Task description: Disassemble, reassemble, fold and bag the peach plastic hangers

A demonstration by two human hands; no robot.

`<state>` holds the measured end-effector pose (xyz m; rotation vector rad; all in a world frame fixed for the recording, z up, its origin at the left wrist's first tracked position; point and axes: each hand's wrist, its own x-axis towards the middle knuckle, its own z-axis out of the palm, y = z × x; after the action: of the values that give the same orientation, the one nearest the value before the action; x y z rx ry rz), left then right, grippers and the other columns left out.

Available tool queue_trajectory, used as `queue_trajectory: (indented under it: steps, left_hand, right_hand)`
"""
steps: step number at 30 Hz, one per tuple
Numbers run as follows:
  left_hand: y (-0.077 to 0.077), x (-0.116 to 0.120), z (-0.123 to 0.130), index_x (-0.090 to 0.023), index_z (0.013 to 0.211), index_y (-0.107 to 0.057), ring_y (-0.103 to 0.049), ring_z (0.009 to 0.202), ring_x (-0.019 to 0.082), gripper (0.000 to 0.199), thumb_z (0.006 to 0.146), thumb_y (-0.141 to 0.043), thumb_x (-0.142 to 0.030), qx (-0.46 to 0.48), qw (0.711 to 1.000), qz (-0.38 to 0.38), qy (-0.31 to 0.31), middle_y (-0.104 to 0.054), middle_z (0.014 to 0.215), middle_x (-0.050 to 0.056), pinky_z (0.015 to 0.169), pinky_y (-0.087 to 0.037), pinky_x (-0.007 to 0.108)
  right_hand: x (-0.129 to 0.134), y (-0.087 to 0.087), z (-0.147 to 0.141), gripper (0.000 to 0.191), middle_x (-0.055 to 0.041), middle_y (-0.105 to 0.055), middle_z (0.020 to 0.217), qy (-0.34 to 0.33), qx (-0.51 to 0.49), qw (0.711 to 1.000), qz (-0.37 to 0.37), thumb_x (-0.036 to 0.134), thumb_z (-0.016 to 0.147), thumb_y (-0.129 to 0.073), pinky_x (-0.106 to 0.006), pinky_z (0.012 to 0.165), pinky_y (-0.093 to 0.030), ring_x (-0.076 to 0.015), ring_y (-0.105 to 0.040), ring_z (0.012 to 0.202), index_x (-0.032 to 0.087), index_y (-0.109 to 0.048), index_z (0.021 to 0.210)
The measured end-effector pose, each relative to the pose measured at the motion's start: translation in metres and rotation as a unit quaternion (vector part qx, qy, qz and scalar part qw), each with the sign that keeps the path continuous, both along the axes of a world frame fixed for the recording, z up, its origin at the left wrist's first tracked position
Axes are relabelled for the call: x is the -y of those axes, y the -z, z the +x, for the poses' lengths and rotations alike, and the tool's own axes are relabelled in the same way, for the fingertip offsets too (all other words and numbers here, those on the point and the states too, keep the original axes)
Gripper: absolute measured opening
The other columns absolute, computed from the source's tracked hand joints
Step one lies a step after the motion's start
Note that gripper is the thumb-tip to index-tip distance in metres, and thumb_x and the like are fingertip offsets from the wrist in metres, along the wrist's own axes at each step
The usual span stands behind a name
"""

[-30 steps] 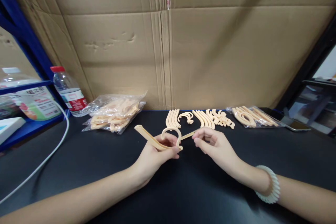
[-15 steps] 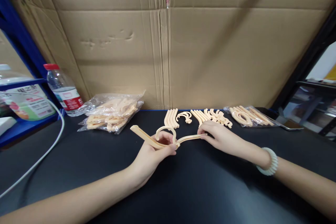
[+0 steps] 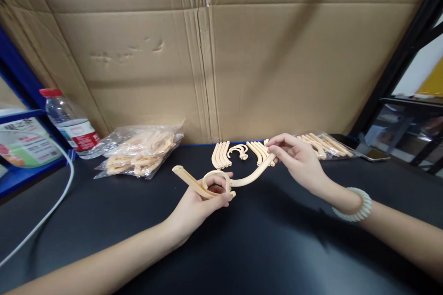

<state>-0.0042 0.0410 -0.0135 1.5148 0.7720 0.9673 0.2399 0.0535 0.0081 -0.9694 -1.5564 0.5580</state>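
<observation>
My left hand [image 3: 204, 203] is closed around a beige curved arm piece [image 3: 190, 179] and a beige hook [image 3: 216, 174] where they meet. Between the thumb and fingers of my right hand [image 3: 289, 152] is the far end of a second beige arm piece [image 3: 254, 176]. That piece's near end lies by the hook at my left fingertips; whether the two are joined cannot be made out. Behind my hands, several beige arm pieces [image 3: 220, 154] lie in a row on the black table [image 3: 242, 249], with curved hooks [image 3: 238, 150] beside them.
A clear bag of beige parts [image 3: 140, 150] lies at the back left, near a red-capped bottle [image 3: 74, 124]. Another bag [image 3: 327, 145] and a flat device [image 3: 372, 153] lie at the back right. A white cable [image 3: 58, 200] crosses the left side. Cardboard [image 3: 138, 55] stands behind.
My right hand has risen slightly and moved right with its arm piece, which now tilts upward and shows its broad face. My left hand has hardly moved. The view has shifted slightly.
</observation>
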Motion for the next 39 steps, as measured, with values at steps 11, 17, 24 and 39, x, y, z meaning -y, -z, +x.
queue_trajectory:
  steps: [11,17,24,39]
  left_hand:
    - [-0.003,0.003,0.001,-0.016,0.075,-0.064,-0.057,0.075,0.01,0.011,0.076,-0.075,-0.02,0.01,1.0,-0.023,0.01,-0.057,0.083,-0.002,0.07,-0.049,0.021]
    - [0.0,0.002,0.002,-0.017,0.074,-0.063,-0.058,0.07,0.01,0.011,0.076,-0.074,-0.02,0.001,1.0,-0.005,0.012,-0.058,0.08,-0.002,0.07,-0.049,0.022]
    - [-0.002,0.004,0.002,-0.017,0.074,-0.064,-0.058,0.07,0.011,0.009,0.076,-0.072,-0.02,-0.017,1.0,0.011,0.016,-0.061,0.076,-0.002,0.071,-0.048,0.024]
    - [-0.001,0.001,0.001,-0.016,0.077,-0.066,-0.057,0.071,0.013,0.007,0.078,-0.071,-0.021,-0.034,0.998,0.035,0.041,-0.062,0.075,0.0,0.071,-0.046,0.026]
  right_hand:
    - [0.006,0.003,-0.005,0.013,-0.0016,-0.062,0.08,0.007,-0.026,0.999,0.025,0.029,0.08,-0.069,-0.028,0.061,-0.049,-0.0134,-0.057,0.067,0.02,-0.062,0.087]
    - [0.011,0.006,-0.016,0.034,-0.0008,-0.066,0.083,-0.064,-0.141,0.987,-0.047,0.028,0.074,-0.076,-0.03,0.075,-0.05,-0.0154,-0.063,0.08,0.021,-0.06,0.103]
    - [0.02,0.03,-0.045,0.026,-0.0069,-0.071,0.089,-0.191,-0.136,0.945,-0.227,0.032,0.076,-0.075,-0.028,0.068,-0.049,-0.0154,-0.064,0.077,0.015,-0.068,0.094]
    - [0.023,0.036,-0.046,0.027,-0.0016,-0.06,0.08,-0.272,-0.103,0.934,-0.208,0.04,0.083,-0.068,-0.026,0.062,-0.048,-0.0125,-0.057,0.072,0.015,-0.06,0.09]
